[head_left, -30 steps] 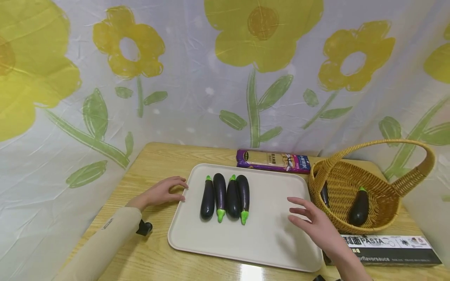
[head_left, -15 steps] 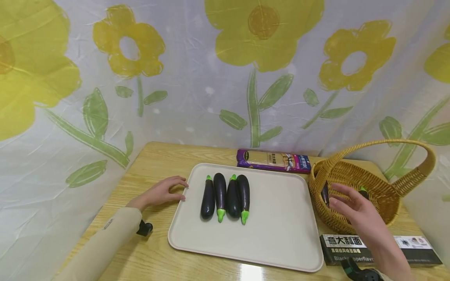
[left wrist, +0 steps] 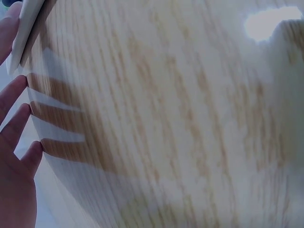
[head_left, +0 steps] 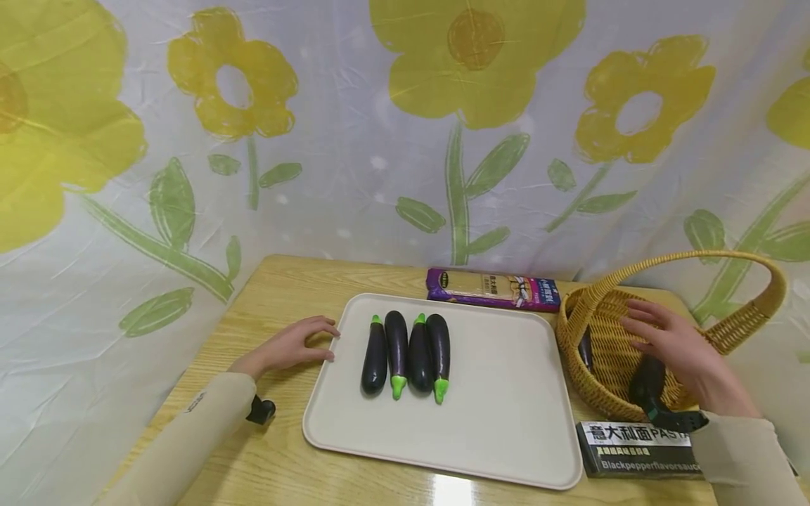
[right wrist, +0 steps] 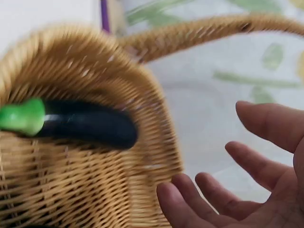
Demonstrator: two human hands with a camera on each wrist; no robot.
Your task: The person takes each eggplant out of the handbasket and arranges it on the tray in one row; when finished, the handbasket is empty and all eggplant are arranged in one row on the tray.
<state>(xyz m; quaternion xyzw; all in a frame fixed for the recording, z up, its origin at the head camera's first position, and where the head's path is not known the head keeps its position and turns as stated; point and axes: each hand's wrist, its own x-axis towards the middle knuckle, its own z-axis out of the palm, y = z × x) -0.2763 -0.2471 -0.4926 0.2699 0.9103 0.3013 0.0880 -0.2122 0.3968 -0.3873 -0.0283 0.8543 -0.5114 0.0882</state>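
Several eggplants (head_left: 420,355) lie side by side on the left half of a cream tray (head_left: 500,429), their green stems pointing alternate ways. My left hand (head_left: 294,346) rests at the tray's left edge, fingers relaxed, holding nothing. Over the wicker basket (head_left: 610,309) on the right hovers my right hand (head_left: 680,344), fingers loosely bent and nothing in them. In the right wrist view one eggplant (right wrist: 90,123) lies inside the basket along its wall, apart from the fingertips (right wrist: 168,192). Another eggplant in the basket is partly hidden by my right hand and its wrist camera strap.
A purple pasta packet (head_left: 493,289) lies behind the tray. In front of the basket is a black and white pasta box (head_left: 639,453), partly covered by my right sleeve. The basket's tall handle (head_left: 683,254) arches above it. A flowered curtain (head_left: 342,140) hangs behind the wooden table (head_left: 285,414).
My right hand has moved from above the tray's right side, rightward and away from me, to over the basket. The left hand and the eggplants on the tray stay where they were.
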